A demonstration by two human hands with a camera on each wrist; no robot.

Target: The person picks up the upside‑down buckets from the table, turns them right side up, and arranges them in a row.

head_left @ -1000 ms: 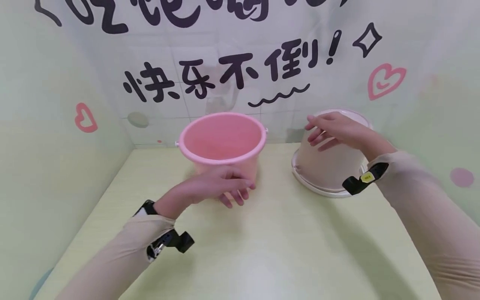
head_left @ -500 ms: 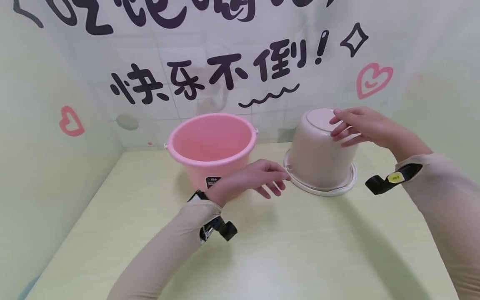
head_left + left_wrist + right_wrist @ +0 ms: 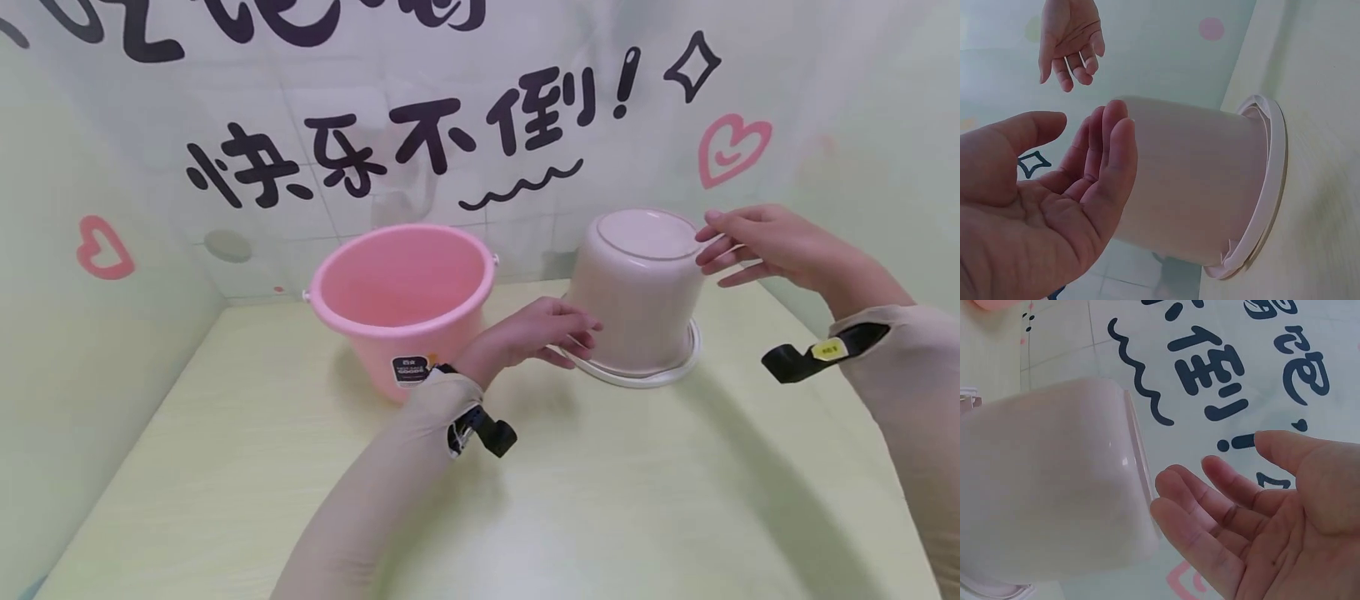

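A pale beige-pink bucket (image 3: pixel 633 308) stands upside down on the table, its rim and white handle against the tabletop. My left hand (image 3: pixel 536 333) hovers before its left side, fingers loosely bent and holding nothing. In the left wrist view, that hand (image 3: pixel 1054 194) overlaps the bucket (image 3: pixel 1191 181); whether it touches cannot be told. My right hand (image 3: pixel 795 250) is raised beside the bucket's upturned base on the right, its fingers relaxed. The right wrist view has this hand (image 3: pixel 1260 519) palm-up near the base edge of the bucket (image 3: pixel 1054 487), with nothing in it.
An upright pink bucket (image 3: pixel 405 283) with a black label stands to the left, partly behind my left forearm. Both buckets are near the back wall (image 3: pixel 420 192), printed with dark characters and hearts. The pale table (image 3: pixel 585 500) stretches forward between side walls.
My left hand has moved right, from in front of the pink bucket to the upside-down bucket. My right hand has shifted right, off the bucket's front. The view has turned slightly right.
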